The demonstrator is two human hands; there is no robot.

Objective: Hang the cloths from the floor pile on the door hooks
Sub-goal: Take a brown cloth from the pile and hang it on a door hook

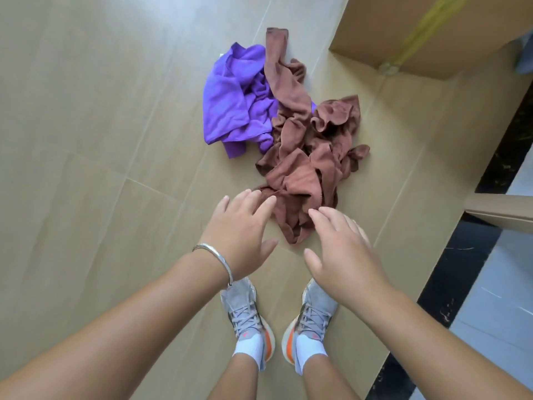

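A pile of crumpled cloths lies on the tan tiled floor ahead of me. Brown cloths [305,157] make up its near and right part, and a purple cloth [233,102] lies at its far left. My left hand [239,229], with a silver bangle on the wrist, hovers over the near edge of the brown cloths, fingers spread and holding nothing. To its right, my right hand [343,252] is held above the same edge with straight fingers, also empty. No door hooks are in view.
A cardboard box [427,33] with a yellow strap stands at the far right. A door edge [501,209] juts in from the right, above a black threshold strip [450,272]. My feet in grey shoes [248,313] stand just behind the pile.
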